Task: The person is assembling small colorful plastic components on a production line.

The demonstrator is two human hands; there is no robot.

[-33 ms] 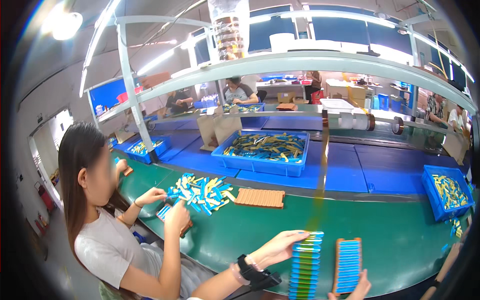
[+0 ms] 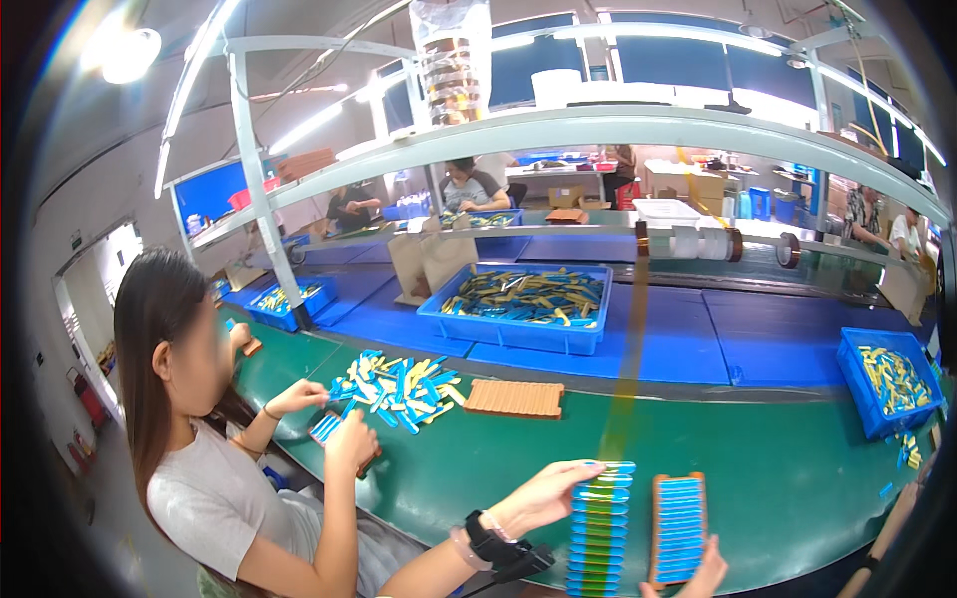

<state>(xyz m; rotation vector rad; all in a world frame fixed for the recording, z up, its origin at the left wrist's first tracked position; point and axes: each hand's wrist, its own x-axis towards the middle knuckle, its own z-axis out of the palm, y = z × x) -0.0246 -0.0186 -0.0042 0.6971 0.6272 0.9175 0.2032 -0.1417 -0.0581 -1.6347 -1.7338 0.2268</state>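
My left hand (image 2: 556, 495) pinches the top end of a row of slim blue strips (image 2: 579, 543), with amber tape (image 2: 599, 533) running lengthwise over their middle. From that end the tape rises, blurred, toward a tape roll (image 2: 642, 239) on the bar. Just right of the row stands a brown slotted tray (image 2: 657, 533) filled with similar blue strips (image 2: 681, 518). My right hand (image 2: 704, 575) grips the tray's lower end, thumb along its right side; some fingers are hidden beneath or cut off by the lower edge.
At left a co-worker (image 2: 229, 478) handles strips over another tray beside a loose blue-and-yellow pile (image 2: 399, 389). A bare brown tray (image 2: 513, 398) lies on the green table (image 2: 797, 478). Blue bins (image 2: 518, 334) of strips stand behind and at right (image 2: 892, 384). A rail crosses overhead.
Both my hands have shifted slightly left, along with the taped row and the tray. The tray now sits a little closer to the row. Both grips are unchanged.
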